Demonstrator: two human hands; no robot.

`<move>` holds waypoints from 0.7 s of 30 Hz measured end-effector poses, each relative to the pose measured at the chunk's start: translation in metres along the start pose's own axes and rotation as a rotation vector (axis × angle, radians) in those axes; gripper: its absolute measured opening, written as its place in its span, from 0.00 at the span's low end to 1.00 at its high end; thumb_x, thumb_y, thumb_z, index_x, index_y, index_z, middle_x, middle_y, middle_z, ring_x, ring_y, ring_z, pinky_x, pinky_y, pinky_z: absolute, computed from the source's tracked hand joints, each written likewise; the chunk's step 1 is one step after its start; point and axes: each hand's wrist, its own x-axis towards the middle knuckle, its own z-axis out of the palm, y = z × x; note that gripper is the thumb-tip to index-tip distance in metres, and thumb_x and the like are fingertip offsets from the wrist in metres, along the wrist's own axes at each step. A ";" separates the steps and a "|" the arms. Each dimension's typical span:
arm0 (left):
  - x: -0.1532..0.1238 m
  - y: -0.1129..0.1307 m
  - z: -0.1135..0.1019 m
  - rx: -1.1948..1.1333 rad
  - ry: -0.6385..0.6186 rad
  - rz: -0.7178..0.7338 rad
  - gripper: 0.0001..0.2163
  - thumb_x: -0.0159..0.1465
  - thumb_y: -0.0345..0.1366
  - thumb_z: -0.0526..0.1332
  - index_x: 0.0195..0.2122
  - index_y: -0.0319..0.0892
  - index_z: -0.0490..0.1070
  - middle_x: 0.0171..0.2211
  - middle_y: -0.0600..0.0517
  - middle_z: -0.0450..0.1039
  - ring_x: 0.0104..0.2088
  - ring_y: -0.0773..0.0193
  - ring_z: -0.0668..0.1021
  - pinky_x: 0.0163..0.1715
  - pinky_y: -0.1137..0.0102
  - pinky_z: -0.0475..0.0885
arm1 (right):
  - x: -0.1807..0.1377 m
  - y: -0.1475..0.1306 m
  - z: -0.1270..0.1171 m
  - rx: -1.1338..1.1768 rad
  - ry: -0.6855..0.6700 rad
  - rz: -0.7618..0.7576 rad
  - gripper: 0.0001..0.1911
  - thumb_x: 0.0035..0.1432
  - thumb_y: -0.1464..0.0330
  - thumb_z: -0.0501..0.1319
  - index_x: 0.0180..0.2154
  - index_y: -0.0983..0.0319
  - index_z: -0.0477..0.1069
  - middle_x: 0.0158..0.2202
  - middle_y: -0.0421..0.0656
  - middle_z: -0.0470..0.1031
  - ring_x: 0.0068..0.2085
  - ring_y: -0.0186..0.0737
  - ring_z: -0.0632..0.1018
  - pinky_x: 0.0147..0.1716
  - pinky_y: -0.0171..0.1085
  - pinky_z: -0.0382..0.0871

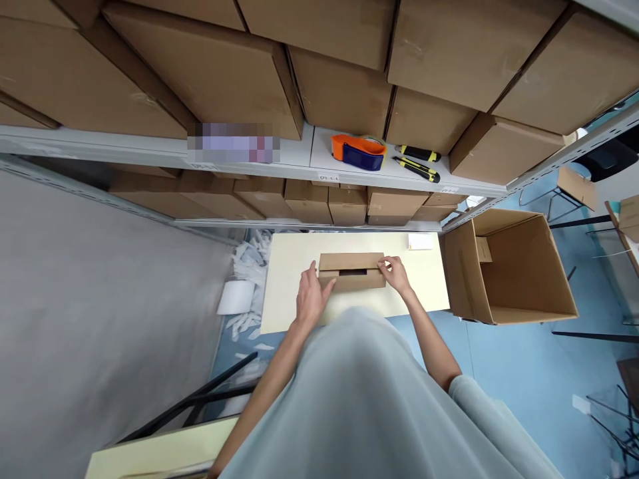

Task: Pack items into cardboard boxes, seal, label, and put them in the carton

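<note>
A small brown cardboard box [352,281] lies on the pale table in front of me, its top flap [352,261] partly raised and a dark slot showing along the middle. My left hand [310,296] holds the box's left end, thumb on the front and fingers along the side. At the right end, my right hand [397,274] pinches the flap's corner between thumb and fingertips. What lies inside the box is hidden.
Behind the pale table [284,286] rises a shelf [294,156] packed with cardboard boxes. An orange-and-blue tape dispenser [358,152] and two utility knives [418,167] lie on it. A large open carton [529,266] stands right; paper scraps [249,263] and a white roll [235,297] lie left.
</note>
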 end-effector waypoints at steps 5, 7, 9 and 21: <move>0.014 -0.006 -0.003 0.051 -0.014 0.047 0.17 0.71 0.41 0.63 0.59 0.45 0.78 0.59 0.40 0.73 0.58 0.46 0.79 0.60 0.55 0.76 | -0.008 0.010 0.002 0.018 -0.042 0.001 0.10 0.68 0.63 0.65 0.47 0.58 0.83 0.50 0.45 0.81 0.43 0.39 0.83 0.56 0.41 0.78; 0.019 -0.008 -0.003 0.059 -0.053 0.030 0.13 0.71 0.40 0.62 0.53 0.45 0.81 0.57 0.42 0.76 0.55 0.47 0.81 0.59 0.57 0.76 | -0.010 0.012 0.001 0.021 -0.052 0.014 0.11 0.66 0.64 0.67 0.49 0.57 0.83 0.52 0.46 0.81 0.44 0.39 0.84 0.54 0.41 0.79; 0.022 -0.007 -0.004 0.057 -0.076 0.000 0.13 0.72 0.41 0.62 0.53 0.45 0.82 0.55 0.43 0.78 0.52 0.50 0.82 0.55 0.60 0.77 | -0.011 0.012 0.001 0.016 -0.054 0.038 0.12 0.65 0.67 0.67 0.49 0.57 0.83 0.53 0.45 0.81 0.42 0.38 0.84 0.52 0.40 0.79; 0.057 -0.011 -0.005 0.068 -0.193 -0.204 0.07 0.66 0.40 0.69 0.42 0.46 0.83 0.49 0.47 0.81 0.39 0.56 0.84 0.47 0.64 0.76 | 0.012 -0.005 0.004 -0.136 -0.064 0.162 0.08 0.56 0.73 0.69 0.38 0.56 0.82 0.41 0.39 0.83 0.43 0.40 0.81 0.48 0.36 0.73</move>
